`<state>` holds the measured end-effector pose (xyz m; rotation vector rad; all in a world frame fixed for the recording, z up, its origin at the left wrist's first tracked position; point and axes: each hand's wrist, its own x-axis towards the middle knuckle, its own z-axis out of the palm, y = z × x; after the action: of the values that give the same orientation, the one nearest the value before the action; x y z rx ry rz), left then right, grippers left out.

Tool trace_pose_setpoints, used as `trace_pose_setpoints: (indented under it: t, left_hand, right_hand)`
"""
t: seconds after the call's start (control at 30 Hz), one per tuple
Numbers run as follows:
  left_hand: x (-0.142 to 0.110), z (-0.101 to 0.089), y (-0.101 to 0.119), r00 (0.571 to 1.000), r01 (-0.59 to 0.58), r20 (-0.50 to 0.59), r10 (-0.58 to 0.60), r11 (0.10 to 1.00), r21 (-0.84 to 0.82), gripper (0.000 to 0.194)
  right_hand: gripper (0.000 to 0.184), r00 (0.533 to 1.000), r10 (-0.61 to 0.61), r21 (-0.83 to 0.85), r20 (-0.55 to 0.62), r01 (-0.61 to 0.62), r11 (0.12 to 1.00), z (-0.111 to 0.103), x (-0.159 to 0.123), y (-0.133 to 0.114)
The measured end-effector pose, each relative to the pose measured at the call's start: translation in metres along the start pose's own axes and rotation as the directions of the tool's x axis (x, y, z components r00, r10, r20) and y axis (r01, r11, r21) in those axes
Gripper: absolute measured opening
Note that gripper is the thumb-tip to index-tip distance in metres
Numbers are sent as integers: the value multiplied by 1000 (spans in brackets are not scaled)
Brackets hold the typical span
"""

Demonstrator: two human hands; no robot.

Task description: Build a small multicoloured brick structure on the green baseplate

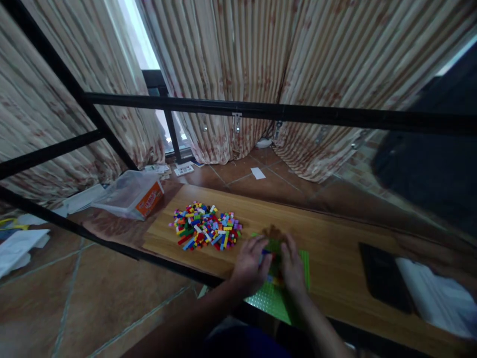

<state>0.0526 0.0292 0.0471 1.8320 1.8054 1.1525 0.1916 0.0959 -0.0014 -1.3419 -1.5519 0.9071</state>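
Observation:
A green studded baseplate (274, 301) lies at the front edge of the wooden tabletop. On it stands a blurred brown and green brick build (275, 243), with some coloured bricks low at its front. My left hand (249, 266) is at the build's left side, fingers curled and closed on a small blue brick (266, 252). Along the right side of the build is my right hand (293, 266), its fingers stretched forward; whether they touch the build is hard to tell. The hands hide part of the build and baseplate.
A loose heap of coloured bricks (206, 226) lies to the left on the wooden tabletop (331, 248). Beyond it stands a clear plastic box (128, 194) with an orange label. A black flat object (383, 276) lies at the right. A black metal rail (261, 108) crosses before the curtains.

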Motion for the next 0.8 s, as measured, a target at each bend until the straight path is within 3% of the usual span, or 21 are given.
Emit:
trace_pose_setpoints:
  t: [0.1, 0.23, 0.4, 0.53, 0.67, 0.8]
  left_hand:
    - [-23, -17, -21, 998, 65, -2, -65, 998, 21, 41]
    - [-57, -13, -36, 992, 33, 115, -43, 996, 88, 52]
    - [-81, 2, -33, 963, -149, 250, 103, 973, 174, 65]
    - [-80, 3, -30, 943, -203, 317, 105, 934, 295, 64]
    - [-77, 3, -29, 931, -242, 351, 99, 888, 392, 60]
    - [-78, 6, -31, 937, -274, 324, 133, 855, 440, 57]
  right_hand:
    - [60, 990, 50, 6, -129, -49, 999, -30, -3, 10]
    - [60, 998, 14, -131, -59, -22, 991, -52, -28, 13]
    - [55, 988, -142, -383, 69, 157, 910, -49, -85, 11]
    - [53, 965, -212, -531, 153, 261, 806, -43, -109, 16]
    - [56, 962, -204, -624, 181, 272, 733, -43, -110, 16]
    - [59, 976, -113, -697, 186, 213, 685, -43, -89, 2]
